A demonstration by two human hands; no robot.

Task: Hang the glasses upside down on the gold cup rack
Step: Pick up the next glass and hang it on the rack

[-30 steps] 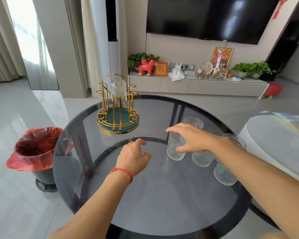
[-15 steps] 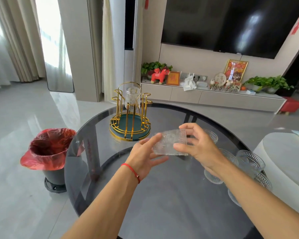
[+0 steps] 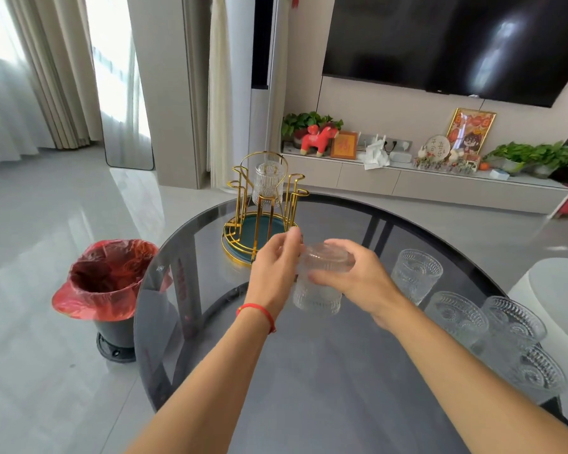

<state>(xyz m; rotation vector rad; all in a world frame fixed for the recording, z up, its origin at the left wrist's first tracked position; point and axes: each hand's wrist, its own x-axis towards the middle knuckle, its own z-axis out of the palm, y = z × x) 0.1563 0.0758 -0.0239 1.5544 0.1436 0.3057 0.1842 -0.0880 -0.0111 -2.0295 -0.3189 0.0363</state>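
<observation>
The gold cup rack (image 3: 259, 221) with a teal base stands at the far left of the round dark glass table (image 3: 309, 388). One ribbed glass (image 3: 269, 181) hangs upside down on a far peg. Both hands hold another clear ribbed glass (image 3: 318, 293) upside down above the table, just in front of the rack. My left hand (image 3: 274, 267) grips its left side, and my right hand (image 3: 358, 280) covers its base from the right. Several more glasses (image 3: 415, 273) stand upright at the table's right edge.
A bin with a red liner (image 3: 107, 283) stands on the floor left of the table. A white round table (image 3: 558, 290) is at the right. A TV cabinet with plants and ornaments (image 3: 407, 178) lines the far wall.
My right hand lifted a glass from the group on the right. Both hands turned it from sideways to upside down and carried it toward the rack. The view also shifted.
</observation>
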